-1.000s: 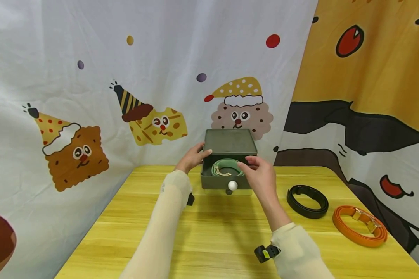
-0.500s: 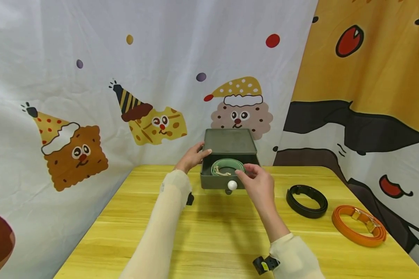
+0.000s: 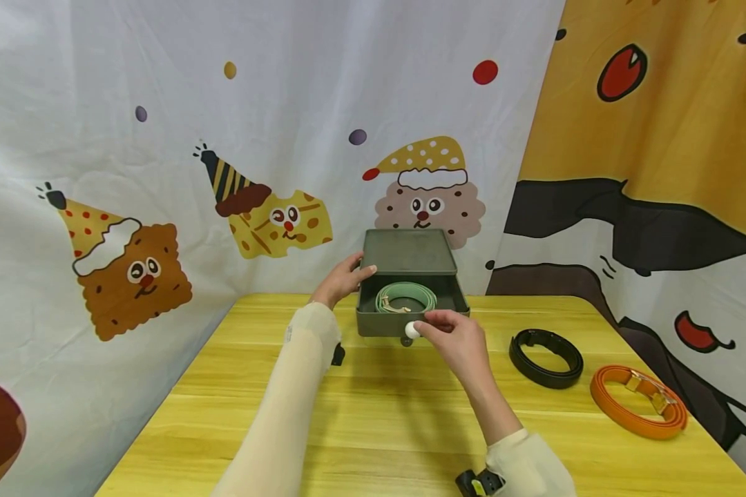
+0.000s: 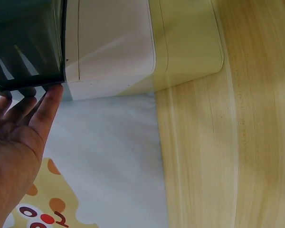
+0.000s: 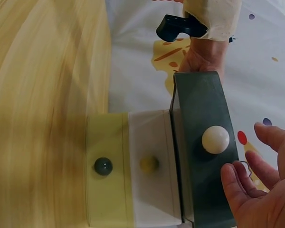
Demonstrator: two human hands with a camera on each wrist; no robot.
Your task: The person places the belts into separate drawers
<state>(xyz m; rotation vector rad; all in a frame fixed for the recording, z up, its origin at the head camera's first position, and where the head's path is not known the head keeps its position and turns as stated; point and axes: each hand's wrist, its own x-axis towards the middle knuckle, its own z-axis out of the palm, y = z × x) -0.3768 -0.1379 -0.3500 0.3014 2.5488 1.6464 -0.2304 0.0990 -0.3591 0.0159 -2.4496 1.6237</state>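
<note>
A small stacked drawer cabinet [image 3: 409, 250] stands on the table, its dark green top drawer [image 3: 379, 324] pulled out. Inside the drawer lies a coiled green belt [image 3: 418, 290] with a gold-toned buckle. My left hand [image 3: 340, 281] rests against the cabinet's left side; in the left wrist view its extended fingers touch the dark green upper part. At the drawer front is my right hand [image 3: 461, 339], thumb and forefinger beside the round white knob [image 3: 412, 330]. The right wrist view has that hand [image 5: 266, 185] apart from the knob [image 5: 215, 139], fingers loosely bent and holding nothing.
To the right on the wooden table [image 3: 385, 428] lie a coiled black belt [image 3: 547, 378] and a coiled orange belt [image 3: 649, 429]. Below the top drawer are a white drawer [image 5: 154, 199] and a yellow one [image 5: 107, 204]. A cartoon-printed curtain [image 3: 286, 83] hangs behind.
My right hand has moved from the drawer's right edge down and left to beside the white knob. The left hand and the belts stay where they were.
</note>
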